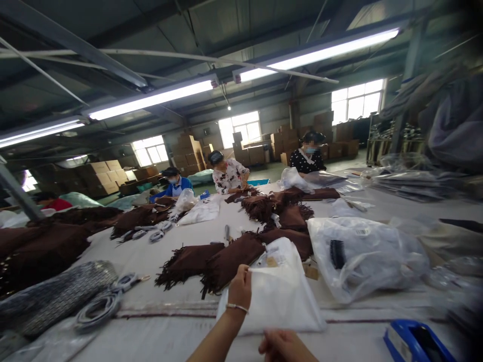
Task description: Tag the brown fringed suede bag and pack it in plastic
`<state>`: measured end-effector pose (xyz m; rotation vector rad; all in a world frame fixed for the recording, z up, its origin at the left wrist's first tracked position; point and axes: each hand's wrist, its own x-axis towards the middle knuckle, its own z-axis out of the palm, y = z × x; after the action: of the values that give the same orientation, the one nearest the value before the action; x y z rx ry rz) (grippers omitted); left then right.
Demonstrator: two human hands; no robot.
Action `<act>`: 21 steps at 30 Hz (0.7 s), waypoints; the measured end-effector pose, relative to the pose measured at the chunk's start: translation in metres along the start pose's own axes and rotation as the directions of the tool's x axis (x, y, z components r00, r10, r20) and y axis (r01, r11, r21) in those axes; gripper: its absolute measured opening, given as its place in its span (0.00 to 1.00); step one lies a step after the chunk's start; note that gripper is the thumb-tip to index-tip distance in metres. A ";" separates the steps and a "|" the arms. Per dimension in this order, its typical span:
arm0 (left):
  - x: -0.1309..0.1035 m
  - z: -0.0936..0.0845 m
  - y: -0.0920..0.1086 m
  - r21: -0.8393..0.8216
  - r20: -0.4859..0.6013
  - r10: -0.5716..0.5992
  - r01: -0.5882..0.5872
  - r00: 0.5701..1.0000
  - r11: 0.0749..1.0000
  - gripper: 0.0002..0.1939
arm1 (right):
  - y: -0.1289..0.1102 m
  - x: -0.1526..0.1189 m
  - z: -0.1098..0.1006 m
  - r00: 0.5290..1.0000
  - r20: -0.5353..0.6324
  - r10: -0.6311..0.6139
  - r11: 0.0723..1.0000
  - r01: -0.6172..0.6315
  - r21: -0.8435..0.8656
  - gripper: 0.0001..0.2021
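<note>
On the long worktable (158, 261), both the left hand (240, 287) and the right hand (281, 345) pinch a white bag (279, 296), the right's fingers seemingly closed.

Dim hall, lit by ceiling tube lights (151, 99) & blown-out windows (239, 128); wide-angle warp, edges blurry esp. right.

We stand in a garment packing workshop: long worktable (158, 256), stacked cardboard boxes (188, 148), fluorescent tube lights (151, 99), brown fringed pieces (234, 259), seated workers (228, 173).
</note>
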<state>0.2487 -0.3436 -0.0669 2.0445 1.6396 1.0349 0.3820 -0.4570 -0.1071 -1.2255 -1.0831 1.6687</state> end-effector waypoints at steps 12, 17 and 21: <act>-0.100 -0.067 0.049 0.358 0.379 0.598 -0.708 0.706 0.609 0.11 | -0.047 -0.093 -0.088 0.820 -0.051 -0.570 0.236 0.104 -0.966 0.18; -0.124 -0.114 -0.008 0.412 0.174 0.260 -0.309 0.950 0.857 0.13 | -0.006 -0.133 -0.106 0.720 -0.340 -0.604 0.487 -0.005 -0.874 0.22; -0.138 -0.099 -0.019 -0.344 0.145 -0.412 0.436 0.900 0.832 0.20 | 0.026 -0.123 -0.104 0.663 -0.711 -0.234 0.972 0.163 -0.168 0.33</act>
<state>0.1549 -0.4862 -0.0570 1.3721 1.6161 1.0062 0.5084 -0.5605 -0.1122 -1.5708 -0.7389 0.8099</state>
